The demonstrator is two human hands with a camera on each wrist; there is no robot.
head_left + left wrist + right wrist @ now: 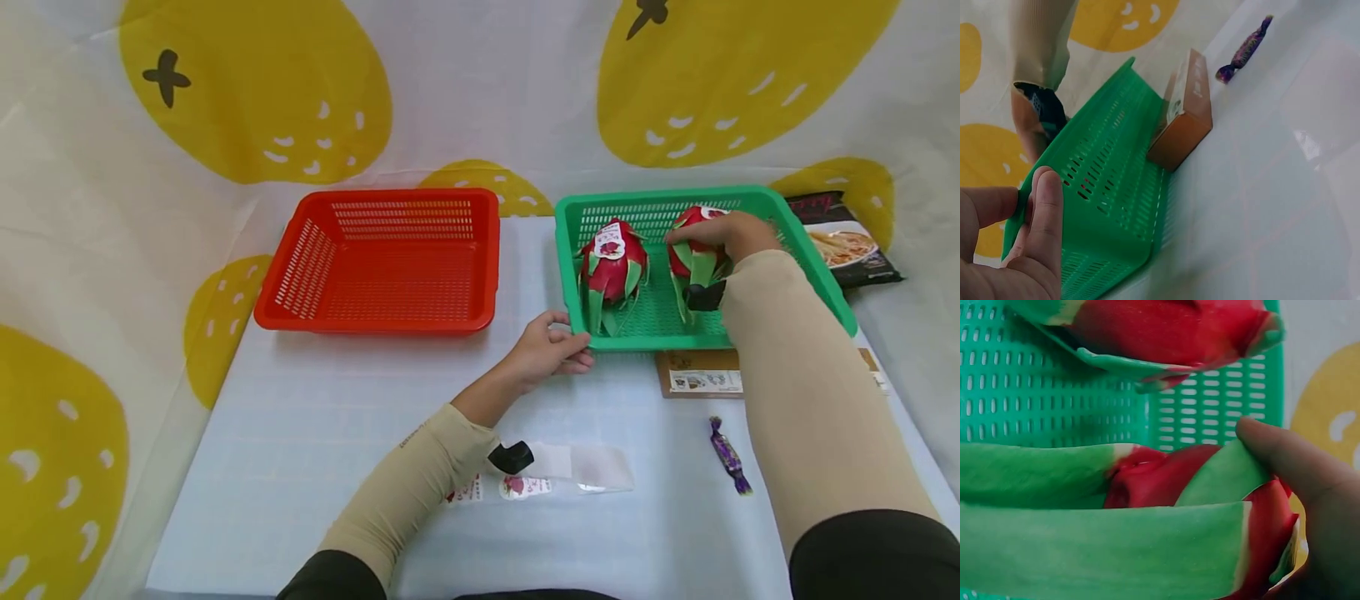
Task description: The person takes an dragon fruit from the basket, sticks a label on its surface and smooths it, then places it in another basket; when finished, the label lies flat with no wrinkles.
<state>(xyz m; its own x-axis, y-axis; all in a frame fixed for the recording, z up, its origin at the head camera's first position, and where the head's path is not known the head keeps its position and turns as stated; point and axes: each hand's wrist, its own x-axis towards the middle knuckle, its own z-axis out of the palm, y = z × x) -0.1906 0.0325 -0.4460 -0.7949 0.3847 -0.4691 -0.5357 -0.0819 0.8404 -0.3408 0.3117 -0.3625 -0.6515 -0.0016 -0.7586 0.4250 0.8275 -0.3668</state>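
Observation:
Two red dragon fruits with green leaf scales lie in a green plastic basket (645,342). My right hand (731,234) grips the right dragon fruit (699,262) from above, its thumb (1272,447) along one side in the right wrist view. A round-edged label shows on top of the left dragon fruit (618,275), which rests apart from the hand. At the basket's front left corner, my left hand (549,348) pinches the rim, thumb on one side and fingers on the other in the left wrist view.
A red basket (375,325) stands to the left. Before the green basket are a brown box (701,381) and a purple wrapped candy (729,457). A black food packet (847,242) lies at the right. Clear film with stickers (525,487) sits near the front.

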